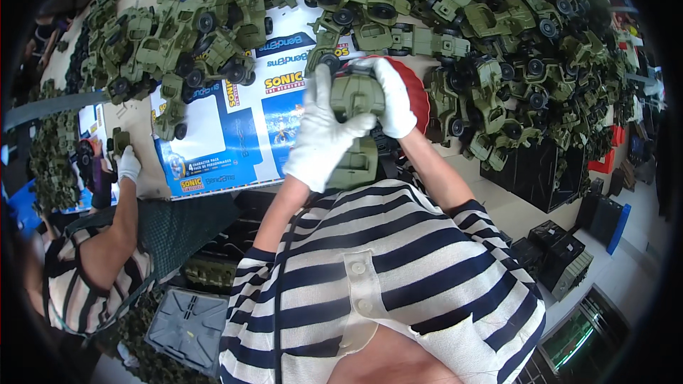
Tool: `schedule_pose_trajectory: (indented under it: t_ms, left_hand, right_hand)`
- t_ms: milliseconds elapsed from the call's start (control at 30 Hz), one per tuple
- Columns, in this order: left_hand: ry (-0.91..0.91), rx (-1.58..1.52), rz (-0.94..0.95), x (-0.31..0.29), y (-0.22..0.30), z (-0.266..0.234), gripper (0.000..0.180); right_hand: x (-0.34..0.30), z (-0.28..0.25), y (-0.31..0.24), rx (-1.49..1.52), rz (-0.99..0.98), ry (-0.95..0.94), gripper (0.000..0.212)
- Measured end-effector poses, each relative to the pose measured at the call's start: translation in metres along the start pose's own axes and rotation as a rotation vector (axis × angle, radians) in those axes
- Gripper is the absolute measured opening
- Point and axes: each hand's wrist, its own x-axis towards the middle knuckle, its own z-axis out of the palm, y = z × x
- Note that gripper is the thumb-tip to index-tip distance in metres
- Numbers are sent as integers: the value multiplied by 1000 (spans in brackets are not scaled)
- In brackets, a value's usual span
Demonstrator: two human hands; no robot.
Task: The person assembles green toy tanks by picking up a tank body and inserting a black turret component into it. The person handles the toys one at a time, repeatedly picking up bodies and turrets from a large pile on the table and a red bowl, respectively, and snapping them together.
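Both of my hands wear white gloves and are closed on an olive-green toy truck (pixel 354 94), held up close over the table edge. My left hand (pixel 318 131) grips its left side, with the thumb laid across the near end. On the far right side, my right hand (pixel 395 96) has its fingers around the body. A second green toy vehicle part (pixel 356 165) shows just below, between my hands and my striped shirt; what it rests on is hidden. Partly behind my right hand is a red ribbed round object (pixel 418 92).
Green toy trucks are heaped along the table's far side (pixel 491 18) and left (pixel 206 28). Blue-and-white printed card sheets (pixel 213 131) cover the tabletop. At left, a co-worker's gloved hand (pixel 128 165) holds a green toy. Dark crates (pixel 555 256) stand right; a grey plastic stool (pixel 188 327) sits lower left.
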Motion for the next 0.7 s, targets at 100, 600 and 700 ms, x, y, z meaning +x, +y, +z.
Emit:
schedule_pose_trajectory:
  t_ms: [100, 600, 700]
  left_hand:
    - [-69, -608, 158, 23, -15, -8, 107]
    - [212, -448, 249, 13, -7, -4, 37]
    - [144, -430, 219, 12, -6, -5, 51]
  right_hand:
    - [-2, 10, 9, 119, 104, -46, 33]
    - [-25, 22, 5, -285, -224, -19, 29]
    - [-22, 24, 1, -206, -220, -22, 32]
